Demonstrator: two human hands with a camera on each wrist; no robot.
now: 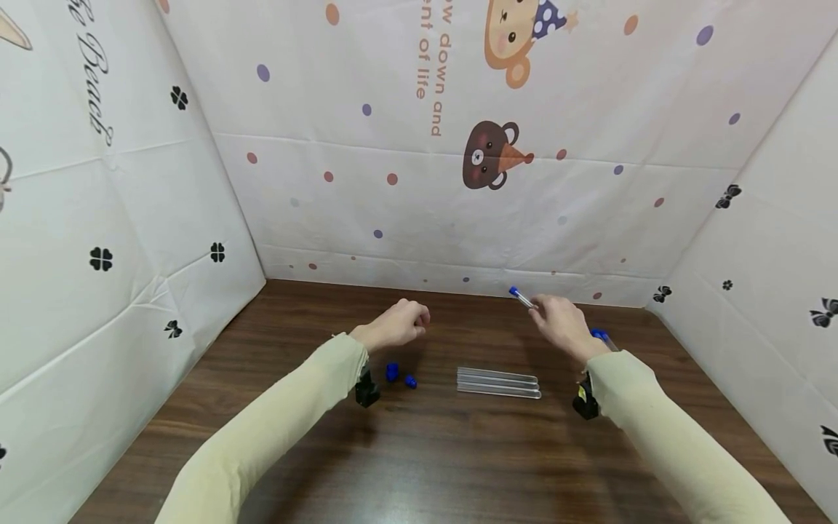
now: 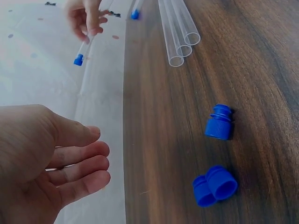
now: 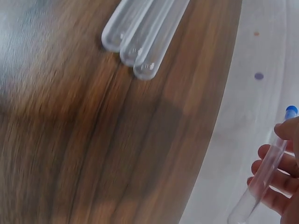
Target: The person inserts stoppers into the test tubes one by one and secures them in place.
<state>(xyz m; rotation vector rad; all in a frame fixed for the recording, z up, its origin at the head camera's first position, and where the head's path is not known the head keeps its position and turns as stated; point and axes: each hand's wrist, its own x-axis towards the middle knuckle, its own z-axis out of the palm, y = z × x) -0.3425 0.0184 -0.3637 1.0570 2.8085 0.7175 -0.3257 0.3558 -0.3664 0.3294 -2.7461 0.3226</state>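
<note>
My right grip (image 1: 561,320) pinches a blue-capped tube (image 3: 266,169) raised over the surface (image 1: 445,451); I judge it light, stiff and slick, perhaps brittle, best held gently mid-length. My left grip (image 1: 396,322) hangs relaxed, holding nothing, near loose caps (image 2: 218,129) and three uncapped tubes (image 1: 499,382).

Right hand (image 3: 286,181), at the right edge and partly out of view, grips a clear tube (image 3: 262,179), tilted, blue cap (image 3: 291,111) uppermost, rounded end down. Three clear tubes (image 3: 144,36) lie side by side on the brown wood-grain table (image 3: 88,144), rounded ends staggered. White sheet (image 3: 216,172) with spots borders the table; a broad shadow crosses the wood.
</note>
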